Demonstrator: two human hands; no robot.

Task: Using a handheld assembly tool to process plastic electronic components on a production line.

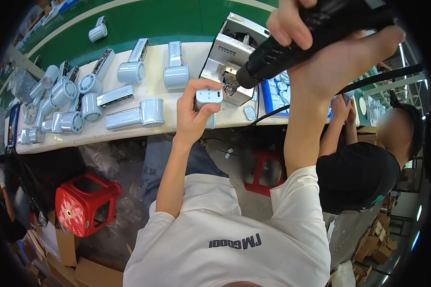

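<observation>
On the worktop (196, 60), take the white machine (231, 52) as the landmark. Just in front of it, the left hand (190, 107) pinches a light blue piece (209, 97) between thumb and fingers, its holed end facing up. The right hand (334, 66) is curled round a black power tool (292, 52), whose nose is at the machine's metal fitting; contact is unclear. Good handling here likely means lining the nose up straight with the fitting, holding the piece's end level, and keeping the left fingertips clear of the tip. The black cable (272, 113), right of the machine, is best left slack.
</observation>
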